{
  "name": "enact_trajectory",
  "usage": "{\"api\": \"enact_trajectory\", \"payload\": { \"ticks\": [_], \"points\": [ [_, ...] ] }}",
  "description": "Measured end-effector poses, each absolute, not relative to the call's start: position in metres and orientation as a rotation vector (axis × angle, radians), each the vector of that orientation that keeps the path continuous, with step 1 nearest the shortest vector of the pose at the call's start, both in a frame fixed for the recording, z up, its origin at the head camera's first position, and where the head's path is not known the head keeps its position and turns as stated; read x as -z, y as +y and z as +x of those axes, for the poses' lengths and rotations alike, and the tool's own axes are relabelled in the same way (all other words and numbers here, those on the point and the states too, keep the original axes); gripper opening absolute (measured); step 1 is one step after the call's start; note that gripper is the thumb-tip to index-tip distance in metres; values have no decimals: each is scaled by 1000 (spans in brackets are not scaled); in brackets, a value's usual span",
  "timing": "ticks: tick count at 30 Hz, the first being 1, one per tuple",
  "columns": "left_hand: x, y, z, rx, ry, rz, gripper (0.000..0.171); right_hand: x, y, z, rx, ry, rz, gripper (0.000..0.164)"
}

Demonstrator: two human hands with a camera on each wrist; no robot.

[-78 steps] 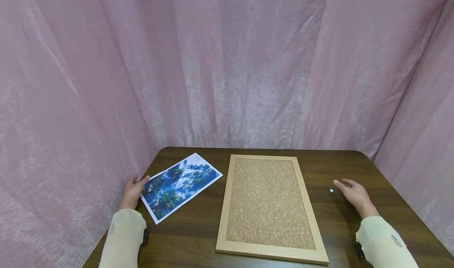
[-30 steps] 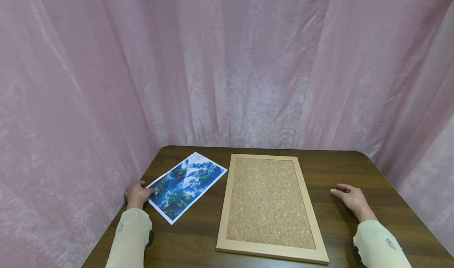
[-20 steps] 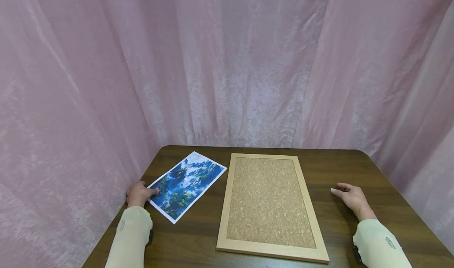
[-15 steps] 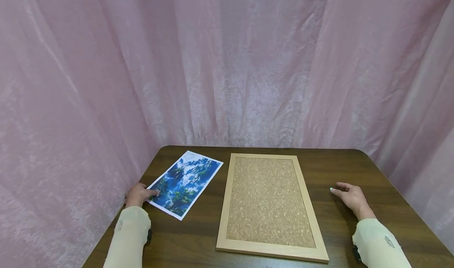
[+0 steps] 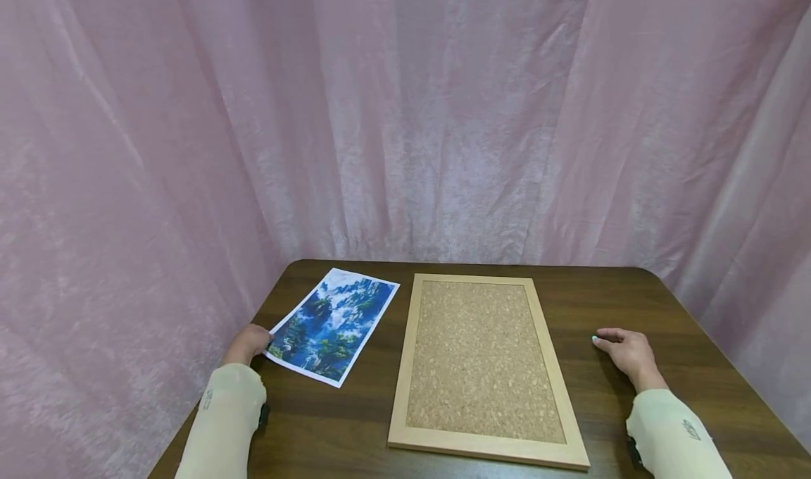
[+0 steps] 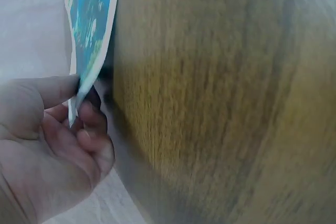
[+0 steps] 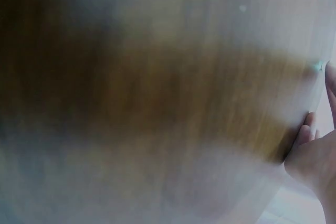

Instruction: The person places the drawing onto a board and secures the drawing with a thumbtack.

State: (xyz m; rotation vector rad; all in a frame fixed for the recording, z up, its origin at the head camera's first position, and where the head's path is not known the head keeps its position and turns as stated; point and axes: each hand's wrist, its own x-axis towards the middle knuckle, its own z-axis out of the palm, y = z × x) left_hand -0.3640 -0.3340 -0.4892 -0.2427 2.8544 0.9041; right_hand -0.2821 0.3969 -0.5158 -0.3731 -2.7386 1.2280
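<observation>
At the left of the table, my left hand (image 5: pixel 249 341) pinches the lower left corner of a printed landscape picture (image 5: pixel 334 324), blue and green with a white border. In the left wrist view, the thumb lies on one face of the paper (image 6: pixel 94 22) and curled fingers lie behind it; the sheet bows near the grip. Over on the right side, my right hand (image 5: pixel 630 356) rests low by the table, fingers loosely bent. A tiny turquoise object (image 7: pixel 317 65) lies close to its thumb tip, too small to tell its kind. The right wrist view shows a slight gap between them.
A cork board (image 5: pixel 484 359) with a pale wooden frame lies flat in the middle of the dark wood table (image 5: pixel 329 444), between both hands. Pink curtains (image 5: pixel 443 113) hang behind the table and along its sides.
The picture has turned counter-clockwise, its lower corner swinging to the right. My left thumb has drawn back from its face to the corner. My right hand has shifted slightly toward the tiny turquoise object.
</observation>
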Motion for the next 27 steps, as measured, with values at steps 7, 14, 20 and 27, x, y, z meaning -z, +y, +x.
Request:
{"api": "enact_trajectory", "payload": {
  "ticks": [7,14,20,27],
  "points": [
    [497,-337,-366,-1313,2617,-348,43,514,394,-283,-1127,-2744,-405,31],
    [493,-334,-361,-1549,2450,-404,43,511,391,-284,-1054,-2760,-416,29],
    [496,-331,-357,-1710,2349,-406,43,513,391,-285,-1016,-2758,-437,27],
    [498,-328,-358,-1835,2257,-374,38,514,392,-284,-1011,-2763,-431,26]
  ]
}}
